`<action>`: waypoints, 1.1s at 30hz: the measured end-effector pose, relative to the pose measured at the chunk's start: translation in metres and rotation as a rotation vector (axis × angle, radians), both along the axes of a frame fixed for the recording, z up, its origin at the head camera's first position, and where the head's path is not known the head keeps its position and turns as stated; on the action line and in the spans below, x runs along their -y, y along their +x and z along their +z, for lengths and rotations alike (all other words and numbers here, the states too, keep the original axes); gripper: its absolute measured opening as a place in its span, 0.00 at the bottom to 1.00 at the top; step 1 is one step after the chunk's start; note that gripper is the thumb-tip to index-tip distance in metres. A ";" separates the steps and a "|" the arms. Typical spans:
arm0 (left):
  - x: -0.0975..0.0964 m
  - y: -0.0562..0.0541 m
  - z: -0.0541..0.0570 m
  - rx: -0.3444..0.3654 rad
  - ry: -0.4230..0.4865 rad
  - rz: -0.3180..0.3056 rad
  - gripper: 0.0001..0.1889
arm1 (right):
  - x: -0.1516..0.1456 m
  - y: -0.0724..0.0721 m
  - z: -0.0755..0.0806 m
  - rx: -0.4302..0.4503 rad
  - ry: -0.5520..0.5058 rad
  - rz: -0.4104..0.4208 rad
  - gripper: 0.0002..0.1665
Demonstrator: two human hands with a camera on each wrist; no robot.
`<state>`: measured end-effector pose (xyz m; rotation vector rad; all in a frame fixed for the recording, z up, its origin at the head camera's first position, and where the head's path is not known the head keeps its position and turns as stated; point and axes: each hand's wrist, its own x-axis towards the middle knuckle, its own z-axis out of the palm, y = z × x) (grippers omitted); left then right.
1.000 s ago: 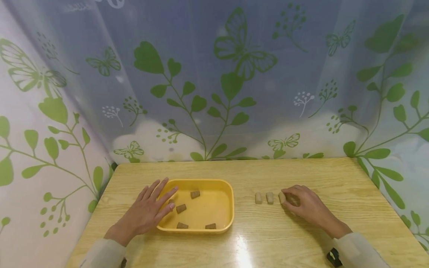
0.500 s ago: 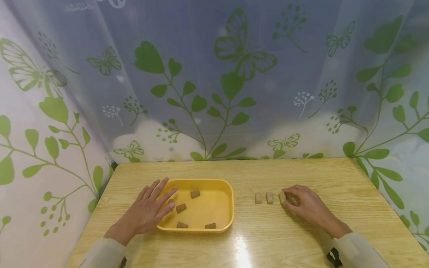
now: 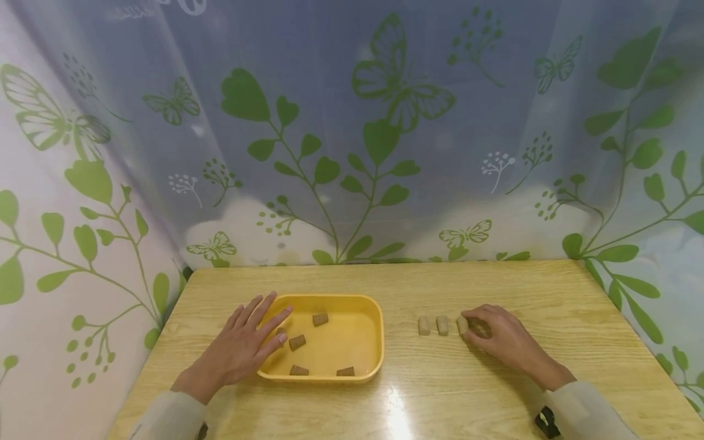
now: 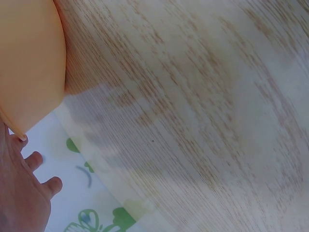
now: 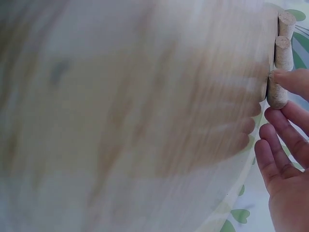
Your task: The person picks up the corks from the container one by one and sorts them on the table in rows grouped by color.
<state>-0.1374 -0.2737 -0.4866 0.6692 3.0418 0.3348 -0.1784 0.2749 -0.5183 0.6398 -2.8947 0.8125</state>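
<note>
My right hand (image 3: 503, 336) pinches a cork (image 3: 462, 325) between thumb and fingers at the table's right. To its left two more corks, a middle one (image 3: 442, 325) and a leftmost one (image 3: 423, 325), stand in the same row. The right wrist view shows the thumb on the nearest cork (image 5: 277, 94), the other fingers spread below it. My left hand (image 3: 239, 345) lies with fingers spread over the left rim of a yellow tray (image 3: 379, 336). Inside are several brown corks, among them one near the back (image 3: 320, 319); the left fingers partly cover another.
The wooden table (image 3: 396, 281) runs back to a curtain (image 3: 308, 183) printed with leaves and butterflies, which also hangs at both sides. A bright light reflection (image 3: 397, 409) lies on the table's front part, between the two arms.
</note>
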 end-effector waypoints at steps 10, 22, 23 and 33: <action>-0.001 0.000 0.001 0.006 0.012 0.004 0.31 | 0.000 0.000 0.001 -0.006 0.007 0.004 0.26; 0.000 0.000 0.000 0.002 0.006 0.003 0.31 | 0.007 -0.004 0.005 -0.090 0.019 -0.007 0.22; 0.000 0.000 0.000 0.002 0.006 0.004 0.31 | 0.009 -0.005 0.006 -0.105 0.022 -0.008 0.22; 0.000 0.000 -0.001 0.008 0.010 0.003 0.31 | 0.035 -0.012 0.022 -0.144 -0.012 0.056 0.23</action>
